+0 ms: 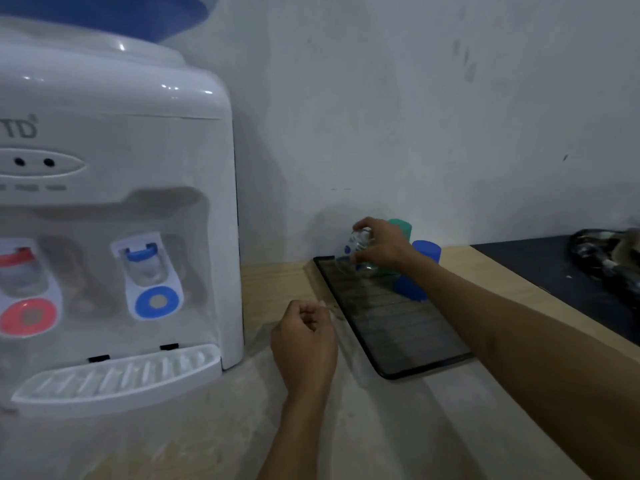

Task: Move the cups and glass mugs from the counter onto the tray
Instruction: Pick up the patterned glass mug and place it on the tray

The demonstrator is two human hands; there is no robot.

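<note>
A dark see-through tray (408,344) lies on the wooden counter, right of the dispenser. My right hand (382,247) grips a clear glass mug (358,245) from above, tilted over the tray's far left corner. A green cup (401,224) stands behind that hand by the wall. One blue cup (428,249) is just beyond my wrist, and another blue cup (410,289) sits on the tray under my forearm. My left hand (304,337) is curled in a fist beside the tray's left edge, apparently around the handle of a second, faintly visible glass mug (334,315).
A white water dispenser (114,216) with red and blue taps and a drip tray fills the left side. The wall runs close behind the tray. A black surface (540,268) with a dark tangled object (609,252) lies at the right.
</note>
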